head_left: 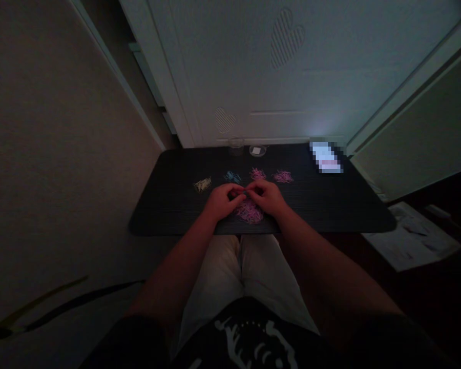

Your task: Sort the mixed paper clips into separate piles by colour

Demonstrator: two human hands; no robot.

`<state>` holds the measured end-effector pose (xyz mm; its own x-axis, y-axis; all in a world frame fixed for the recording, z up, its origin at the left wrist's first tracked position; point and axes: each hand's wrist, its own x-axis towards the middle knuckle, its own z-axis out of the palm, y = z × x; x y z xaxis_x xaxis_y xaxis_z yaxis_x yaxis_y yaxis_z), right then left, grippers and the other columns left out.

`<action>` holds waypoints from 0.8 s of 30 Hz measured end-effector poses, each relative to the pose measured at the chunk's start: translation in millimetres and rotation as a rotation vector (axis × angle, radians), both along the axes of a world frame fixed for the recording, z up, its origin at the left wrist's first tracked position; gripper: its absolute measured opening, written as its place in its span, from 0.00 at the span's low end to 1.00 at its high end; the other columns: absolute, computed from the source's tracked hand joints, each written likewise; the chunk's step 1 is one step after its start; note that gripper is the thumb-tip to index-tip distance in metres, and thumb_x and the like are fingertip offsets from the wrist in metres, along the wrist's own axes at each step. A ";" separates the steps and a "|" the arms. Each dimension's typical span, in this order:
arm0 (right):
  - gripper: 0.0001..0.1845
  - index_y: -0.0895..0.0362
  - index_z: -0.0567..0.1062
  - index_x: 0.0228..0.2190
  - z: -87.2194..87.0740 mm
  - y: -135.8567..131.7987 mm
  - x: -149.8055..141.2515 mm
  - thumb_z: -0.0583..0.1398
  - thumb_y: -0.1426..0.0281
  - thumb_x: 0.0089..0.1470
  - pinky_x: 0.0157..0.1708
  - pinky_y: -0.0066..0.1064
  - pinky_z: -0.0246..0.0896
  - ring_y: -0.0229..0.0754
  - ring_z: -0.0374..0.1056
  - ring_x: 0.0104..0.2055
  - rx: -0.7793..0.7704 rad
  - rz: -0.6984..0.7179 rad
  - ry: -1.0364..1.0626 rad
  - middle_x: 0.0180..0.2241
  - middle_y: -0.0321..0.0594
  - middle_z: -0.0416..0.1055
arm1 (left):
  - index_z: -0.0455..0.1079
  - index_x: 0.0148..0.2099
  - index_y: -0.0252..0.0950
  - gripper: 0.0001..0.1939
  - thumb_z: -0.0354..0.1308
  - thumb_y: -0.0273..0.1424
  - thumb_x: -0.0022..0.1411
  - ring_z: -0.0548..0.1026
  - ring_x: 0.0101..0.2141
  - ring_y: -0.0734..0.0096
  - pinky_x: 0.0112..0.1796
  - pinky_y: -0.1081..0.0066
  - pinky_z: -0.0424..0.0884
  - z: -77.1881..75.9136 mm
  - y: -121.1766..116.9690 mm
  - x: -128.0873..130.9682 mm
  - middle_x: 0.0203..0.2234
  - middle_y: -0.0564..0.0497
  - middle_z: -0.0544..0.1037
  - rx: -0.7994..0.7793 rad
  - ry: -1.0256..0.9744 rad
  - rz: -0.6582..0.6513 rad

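Observation:
My left hand (223,200) and my right hand (268,197) meet fingertip to fingertip above the front middle of the dark table. Both are closed in a pinch, and whatever lies between the fingertips is too small and dim to name. Just below them is a mixed heap of small thin pieces (249,212), mostly pink and purple. Beyond my hands lie smaller piles: yellowish pieces (203,184) at the left, blue pieces (232,177), pink pieces (257,174), and pinkish-purple pieces (283,177) at the right.
A clear round container (236,145) stands at the table's back edge, beside a clear lid (257,150) with a white label. A lit phone (326,157) is at the back right of the black table (169,205). Papers (415,236) lie lower right, beyond the table.

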<state>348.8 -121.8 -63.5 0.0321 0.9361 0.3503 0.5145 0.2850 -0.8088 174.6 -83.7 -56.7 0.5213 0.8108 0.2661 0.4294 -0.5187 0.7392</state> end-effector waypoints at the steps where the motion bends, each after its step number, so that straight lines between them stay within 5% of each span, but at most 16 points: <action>1: 0.06 0.57 0.76 0.28 0.6 -0.1 0.1 0.59 0.70 0.48 0.26 0.29 0.56 0.36 0.62 0.25 0.002 -0.006 -0.006 0.24 0.37 0.70 | 0.73 0.43 0.35 0.14 0.59 0.36 0.55 0.74 0.32 0.71 0.36 0.70 0.70 -0.7 0.2 -0.1 0.33 0.50 0.78 0.002 0.001 -0.002; 16: 0.09 0.58 0.76 0.32 3.5 -2.3 0.5 0.60 0.73 0.44 0.22 0.27 0.54 0.34 0.59 0.22 -0.015 0.060 0.005 0.22 0.35 0.67 | 0.75 0.37 0.35 0.10 0.57 0.34 0.57 0.73 0.30 0.71 0.36 0.71 0.69 2.5 -0.6 1.1 0.29 0.51 0.79 0.020 0.041 0.058; 24: 0.04 0.57 0.74 0.25 2.2 -1.1 -1.1 0.58 0.71 0.47 0.25 0.28 0.56 0.35 0.62 0.24 -0.009 0.032 -0.051 0.23 0.36 0.69 | 0.75 0.37 0.35 0.10 0.56 0.35 0.57 0.73 0.29 0.71 0.34 0.71 0.68 3.2 -1.1 0.4 0.28 0.51 0.78 0.055 0.061 0.049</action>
